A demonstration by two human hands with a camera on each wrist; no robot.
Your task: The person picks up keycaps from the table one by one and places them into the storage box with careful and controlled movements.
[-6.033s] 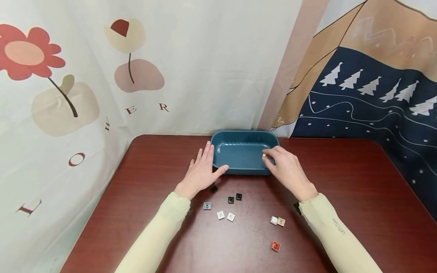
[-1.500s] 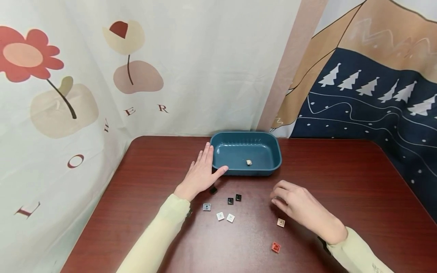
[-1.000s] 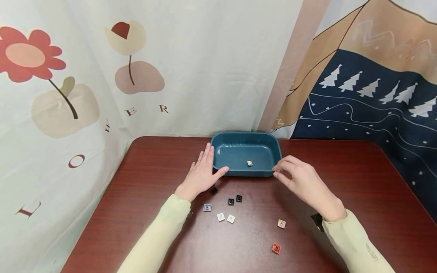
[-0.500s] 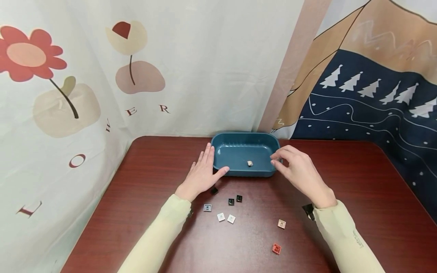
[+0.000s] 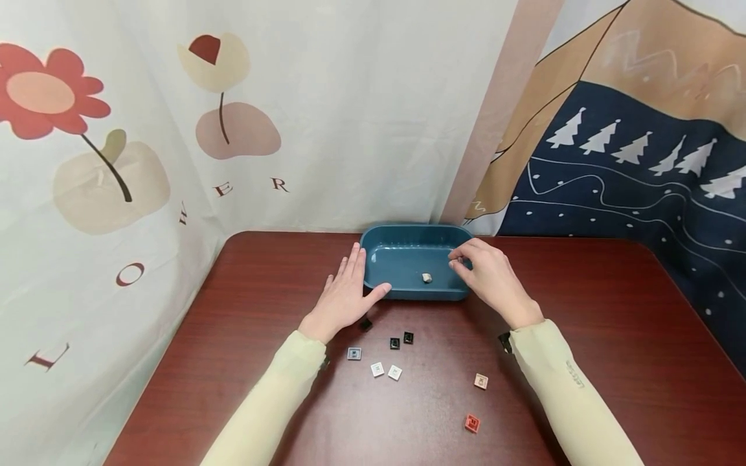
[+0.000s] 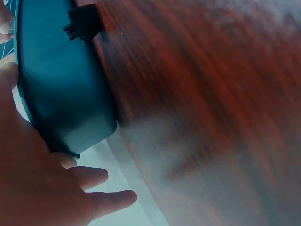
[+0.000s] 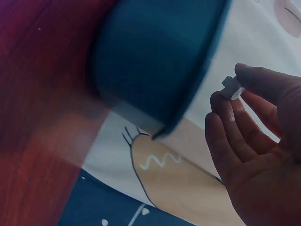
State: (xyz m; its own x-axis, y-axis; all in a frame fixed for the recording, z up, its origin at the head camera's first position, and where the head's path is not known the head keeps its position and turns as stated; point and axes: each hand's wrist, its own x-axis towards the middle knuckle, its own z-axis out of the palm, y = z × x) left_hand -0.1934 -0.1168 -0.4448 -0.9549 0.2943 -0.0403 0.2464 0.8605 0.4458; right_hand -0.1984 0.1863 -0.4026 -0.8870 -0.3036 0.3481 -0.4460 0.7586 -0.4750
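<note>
A blue-green rectangular dish [image 5: 416, 294] stands at the table's back edge. My left hand [image 5: 344, 294] lies with spread, straight fingers against the dish's left end, the thumb at its front rim. Over the right end, my right hand [image 5: 489, 272] pinches a small white keycap [image 7: 231, 88] between thumb and fingertips, its stem showing in the right wrist view. Inside the dish lies one cream-white keycap [image 5: 427, 277]. A black keycap [image 6: 84, 22] sits close to the dish in the left wrist view.
In front of the dish lie two black keycaps [image 5: 395, 343], a grey one [image 5: 354, 353] and two white ones [image 5: 377, 369]. Farther right are a beige keycap [image 5: 480, 381] and a red one [image 5: 472, 423]. A printed curtain [image 5: 350, 162] hangs behind the table.
My right hand took the white keycap beside the beige one and has moved up and left, over the dish's right end. Another keycap came to lie in the dish. The left hand stayed put.
</note>
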